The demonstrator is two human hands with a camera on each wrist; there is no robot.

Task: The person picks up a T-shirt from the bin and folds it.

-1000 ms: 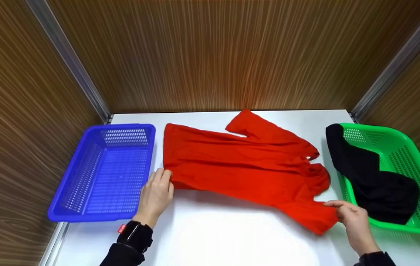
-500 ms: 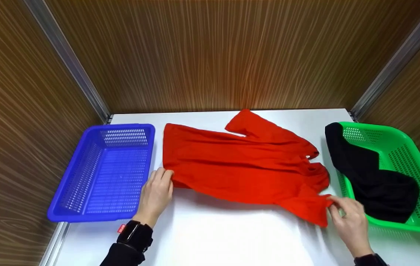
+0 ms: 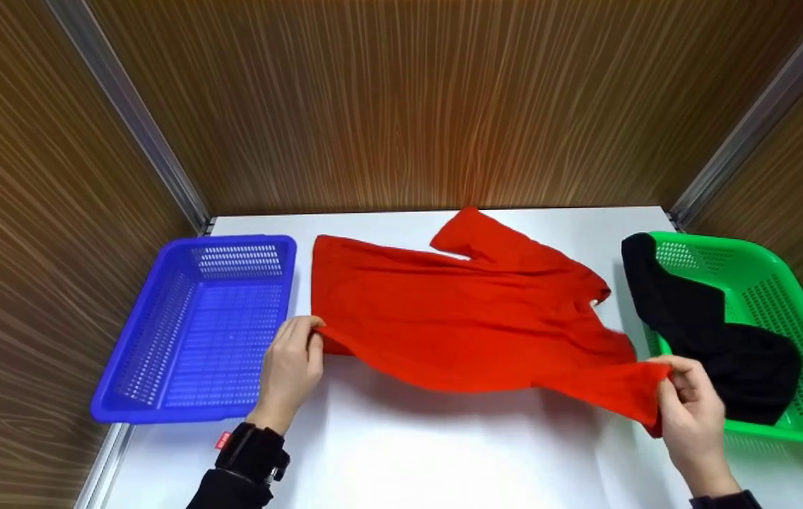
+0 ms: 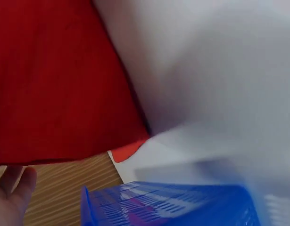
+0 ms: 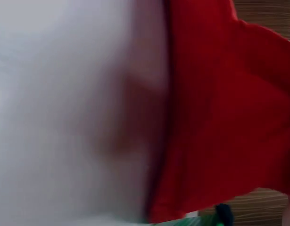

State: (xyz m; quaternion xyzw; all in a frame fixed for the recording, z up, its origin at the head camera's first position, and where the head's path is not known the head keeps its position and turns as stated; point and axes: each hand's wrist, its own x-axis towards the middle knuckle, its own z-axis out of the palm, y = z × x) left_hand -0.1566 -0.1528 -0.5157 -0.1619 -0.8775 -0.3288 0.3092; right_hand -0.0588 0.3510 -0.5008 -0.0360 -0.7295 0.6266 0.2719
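Note:
A red short-sleeved shirt (image 3: 444, 311) lies sideways across the white table, its hem toward the left and its neck toward the right. My left hand (image 3: 292, 364) pinches the near corner of the hem. With thumb and fingers my right hand (image 3: 691, 417) grips the end of the near sleeve. Between the two hands the near edge of the cloth is raised off the table and casts a shadow beneath it. The far sleeve lies flat, pointing to the back wall. In the left wrist view the red cloth (image 4: 64, 84) hangs beside the fingers (image 4: 24, 188).
A blue plastic basket (image 3: 288, 297) stands at the left, close to my left hand. At the right is a green basket (image 3: 790, 283) with black cloth (image 3: 741, 360) in it, partly draped over its rim. Wood-grain walls (image 3: 401, 106) enclose the table (image 3: 465, 452).
My right hand has regripped the near sleeve end, then pulled it right and up. My left hand has lifted the hem corner slightly. The shirt's near edge now hangs higher, stretched between both hands.

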